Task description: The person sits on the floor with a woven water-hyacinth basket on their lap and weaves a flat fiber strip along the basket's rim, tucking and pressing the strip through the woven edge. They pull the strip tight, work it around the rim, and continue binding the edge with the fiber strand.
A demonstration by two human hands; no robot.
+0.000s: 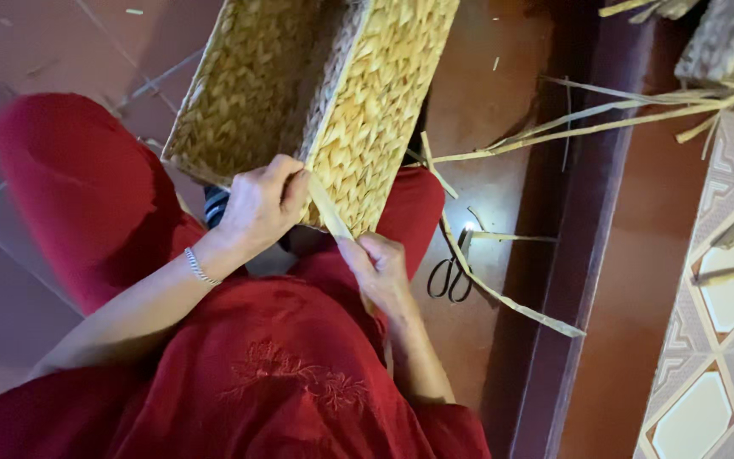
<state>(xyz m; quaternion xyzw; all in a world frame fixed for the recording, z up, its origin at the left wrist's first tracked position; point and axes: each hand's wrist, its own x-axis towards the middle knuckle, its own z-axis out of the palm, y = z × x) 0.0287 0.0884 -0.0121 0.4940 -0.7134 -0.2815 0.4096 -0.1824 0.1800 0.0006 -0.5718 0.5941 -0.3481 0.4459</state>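
A large rectangular woven straw basket [367, 102] rests tilted on my lap, over my red clothes. My left hand [261, 204], with a thin bracelet at the wrist, grips the basket's near corner edge. My right hand [380, 272] pinches a flat dried straw strand [329, 208] that runs taut from the basket's corner down to my fingers. The inside of the basket faces left and is partly in shadow.
A pair of scissors [450, 276] lies on the red tiled floor to the right of my knee. Loose long straw strips [571, 127] trail across the floor toward a bundle at the upper right. A patterned tile surface [724, 323] runs along the right side.
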